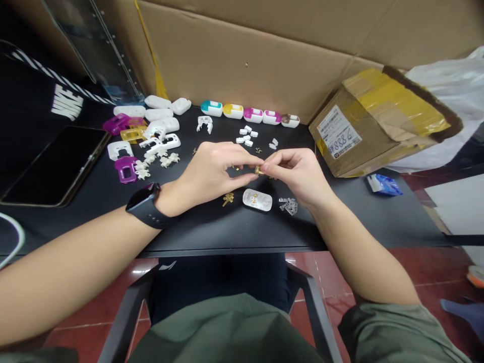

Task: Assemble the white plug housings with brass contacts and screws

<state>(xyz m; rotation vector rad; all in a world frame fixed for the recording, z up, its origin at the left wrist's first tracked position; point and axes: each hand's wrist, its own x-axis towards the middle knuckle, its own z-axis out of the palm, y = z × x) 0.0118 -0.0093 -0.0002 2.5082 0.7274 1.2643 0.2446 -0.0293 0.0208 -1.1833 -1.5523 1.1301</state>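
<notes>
The left hand (pixel 215 169) and right hand (pixel 297 174) met above a black tabletop (pixel 234 232), with a small gold metal part (pixel 259 170) between them. The right thumb and forefinger held it in a narrow pinch; the left fingers closed beside it, though their contact could not be determined. At 6 o'clock from the part lay an oval white plastic shell (pixel 257 199) containing gold pieces, at 7 o'clock a gold star-shaped metal piece (pixel 228 199), and at 5 o'clock a small heap of silvery metal pieces (pixel 288 205). At 12 o'clock stood a row of white plastic housings with coloured inserts (pixel 249 112)
</notes>
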